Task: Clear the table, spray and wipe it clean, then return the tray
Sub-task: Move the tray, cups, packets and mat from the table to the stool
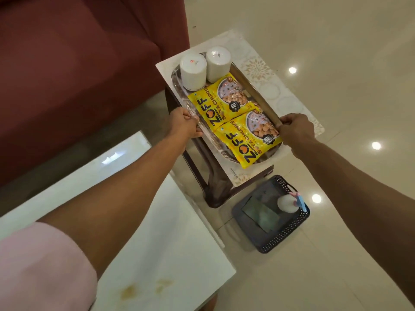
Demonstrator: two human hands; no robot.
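Pink sleeve (42, 265) cropped; both hands grip tray (179, 72) edges, fingertips hidden

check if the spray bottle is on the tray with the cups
No, the spray bottle stands in the dark basket on the floor, while the tray holds only two white cups and two yellow packets.

Both hands, left (185, 123) and right (295, 129), grip the tray (177, 75) holding cups and yellow packets.
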